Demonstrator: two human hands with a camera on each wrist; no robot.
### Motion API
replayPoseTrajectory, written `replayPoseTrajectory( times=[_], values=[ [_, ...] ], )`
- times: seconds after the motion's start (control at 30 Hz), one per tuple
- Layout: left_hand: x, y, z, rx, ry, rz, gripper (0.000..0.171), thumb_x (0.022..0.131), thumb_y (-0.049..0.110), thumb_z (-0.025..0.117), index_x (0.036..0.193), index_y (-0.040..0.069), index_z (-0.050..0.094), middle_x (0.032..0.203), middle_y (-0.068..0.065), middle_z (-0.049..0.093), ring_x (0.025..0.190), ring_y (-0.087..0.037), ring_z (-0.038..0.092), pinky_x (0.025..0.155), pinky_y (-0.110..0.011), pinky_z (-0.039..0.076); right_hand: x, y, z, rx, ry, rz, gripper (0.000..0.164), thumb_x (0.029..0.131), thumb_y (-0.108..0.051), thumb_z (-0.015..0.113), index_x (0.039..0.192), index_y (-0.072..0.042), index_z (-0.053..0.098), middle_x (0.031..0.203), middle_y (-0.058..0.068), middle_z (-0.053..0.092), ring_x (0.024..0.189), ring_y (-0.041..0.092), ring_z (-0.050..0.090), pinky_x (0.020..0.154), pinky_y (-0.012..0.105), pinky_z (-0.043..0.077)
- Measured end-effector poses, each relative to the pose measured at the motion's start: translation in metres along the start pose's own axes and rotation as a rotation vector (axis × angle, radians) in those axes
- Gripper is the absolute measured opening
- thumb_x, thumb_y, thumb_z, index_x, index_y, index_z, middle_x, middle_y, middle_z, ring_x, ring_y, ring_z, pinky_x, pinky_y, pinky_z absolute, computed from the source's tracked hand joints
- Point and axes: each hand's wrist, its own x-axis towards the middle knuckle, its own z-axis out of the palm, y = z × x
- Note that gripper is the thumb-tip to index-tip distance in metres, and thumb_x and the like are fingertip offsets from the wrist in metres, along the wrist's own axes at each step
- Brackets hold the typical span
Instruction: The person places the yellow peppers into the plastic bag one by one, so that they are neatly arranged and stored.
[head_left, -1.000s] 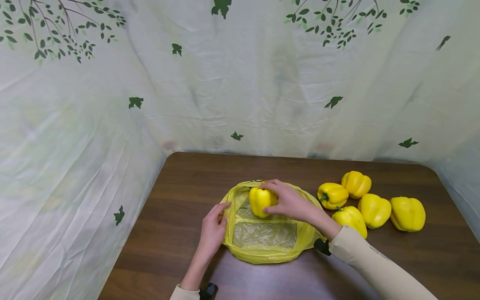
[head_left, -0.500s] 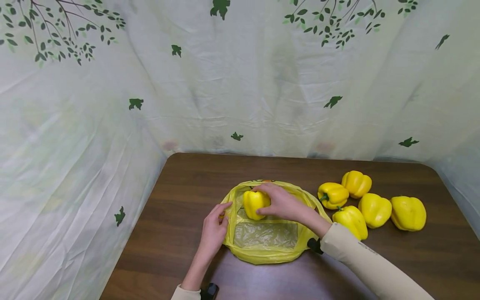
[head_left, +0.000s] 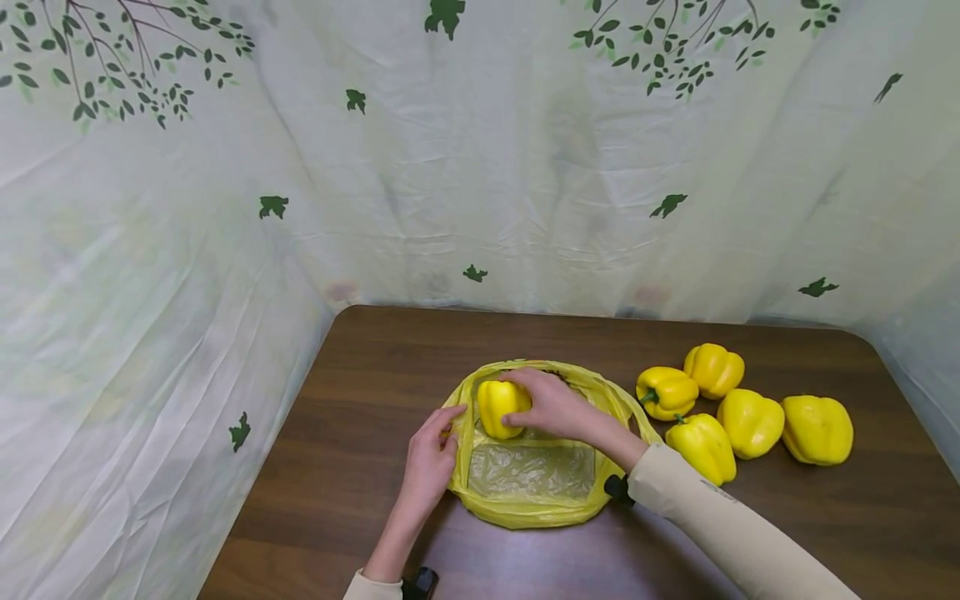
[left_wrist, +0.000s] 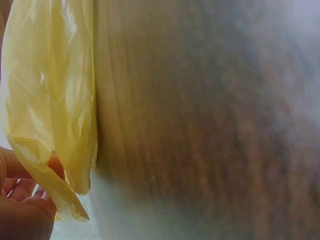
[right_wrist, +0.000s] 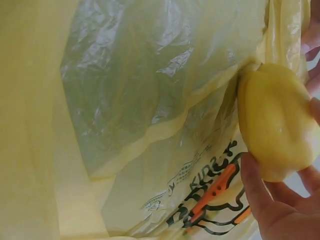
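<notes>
In the head view my right hand [head_left: 553,408] grips a yellow bell pepper [head_left: 495,410] between thumb and fingers, within the mouth of a yellow plastic bag [head_left: 536,512]. The right wrist view shows this bell pepper [right_wrist: 277,120] close to the bag's side wall, where black and orange print is visible. At the bag's left rim, my left hand [head_left: 429,458] holds the edge, its index finger reaching over it. In the left wrist view the thin plastic [left_wrist: 47,90] hangs over the left hand's fingers and partly hides them.
Several more yellow bell peppers [head_left: 750,422] lie in a group to the right of the bag, near my right forearm. All of it rests on a brown wooden table [head_left: 360,400]. Behind the table hangs a pale curtain [head_left: 517,183] with leaf patterns.
My right hand has carried the bell pepper a little to the left, across the bag's mouth toward the left rim. My left hand has stayed at the rim.
</notes>
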Motion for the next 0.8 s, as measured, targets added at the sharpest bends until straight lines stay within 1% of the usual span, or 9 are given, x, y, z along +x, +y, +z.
replayPoseTrajectory(
  times=[0.1, 0.3, 0.4, 0.53, 0.63, 0.73, 0.8],
  values=[
    [-0.0002, -0.0006, 0.0005, 0.005, 0.003, 0.014, 0.043, 0.084, -0.018, 0.057, 0.119, 0.005, 0.069, 0.114, -0.001, 0.066, 0.090, -0.021, 0.058, 0.076, -0.034, 0.049, 0.0023, 0.0008, 0.0001, -0.017, 0.007, 0.015, 0.062, 0.084, -0.034, 0.077, 0.139, -0.013, 0.055, 0.133, 0.006, 0.056, 0.114, 0.021, 0.055, 0.095, 0.040, 0.044],
    [-0.0001, -0.0016, 0.0012, 0.002, 0.008, 0.031, 0.045, 0.083, -0.019, 0.057, 0.119, 0.006, 0.069, 0.114, -0.002, 0.066, 0.091, -0.019, 0.057, 0.076, -0.033, 0.049, 0.0044, -0.0024, -0.0030, -0.049, -0.006, 0.035, 0.065, 0.087, -0.037, 0.074, 0.143, -0.016, 0.051, 0.139, 0.010, 0.051, 0.120, 0.026, 0.052, 0.097, 0.044, 0.043],
    [0.0004, -0.0016, 0.0011, -0.004, 0.011, 0.039, 0.045, 0.083, -0.019, 0.057, 0.119, 0.006, 0.070, 0.114, -0.002, 0.067, 0.091, -0.019, 0.057, 0.076, -0.032, 0.048, 0.0054, -0.0042, -0.0044, -0.063, 0.007, 0.048, 0.065, 0.087, -0.036, 0.075, 0.144, -0.017, 0.050, 0.139, 0.010, 0.051, 0.121, 0.026, 0.052, 0.098, 0.045, 0.042],
    [0.0005, -0.0013, 0.0008, 0.000, 0.017, 0.047, 0.045, 0.083, -0.020, 0.057, 0.118, 0.005, 0.070, 0.113, -0.002, 0.067, 0.090, -0.021, 0.057, 0.075, -0.033, 0.048, 0.0063, -0.0056, -0.0052, -0.080, 0.034, 0.084, 0.064, 0.086, -0.036, 0.076, 0.141, -0.016, 0.051, 0.138, 0.008, 0.053, 0.121, 0.026, 0.053, 0.100, 0.046, 0.042],
    [0.0002, -0.0009, 0.0005, 0.002, 0.017, 0.046, 0.045, 0.082, -0.020, 0.057, 0.117, 0.005, 0.070, 0.112, -0.002, 0.067, 0.090, -0.021, 0.057, 0.076, -0.033, 0.047, 0.0061, -0.0065, -0.0051, -0.091, 0.060, 0.102, 0.061, 0.085, -0.038, 0.077, 0.137, -0.016, 0.053, 0.134, 0.006, 0.056, 0.116, 0.024, 0.055, 0.096, 0.045, 0.044],
    [0.0001, -0.0003, 0.0002, 0.000, 0.016, 0.046, 0.045, 0.082, -0.020, 0.057, 0.117, 0.005, 0.070, 0.113, -0.002, 0.067, 0.091, -0.021, 0.057, 0.076, -0.033, 0.047, 0.0057, -0.0068, -0.0043, -0.110, 0.086, 0.101, 0.059, 0.084, -0.039, 0.078, 0.133, -0.017, 0.053, 0.124, 0.003, 0.058, 0.102, 0.020, 0.058, 0.087, 0.041, 0.048],
    [0.0000, 0.0000, 0.0001, -0.002, 0.015, 0.046, 0.045, 0.082, -0.020, 0.057, 0.117, 0.005, 0.070, 0.113, -0.002, 0.067, 0.091, -0.021, 0.057, 0.076, -0.033, 0.047, 0.0055, -0.0071, -0.0036, -0.123, 0.104, 0.094, 0.058, 0.083, -0.039, 0.078, 0.131, -0.019, 0.053, 0.116, 0.002, 0.057, 0.092, 0.018, 0.057, 0.080, 0.038, 0.049]
  ],
)
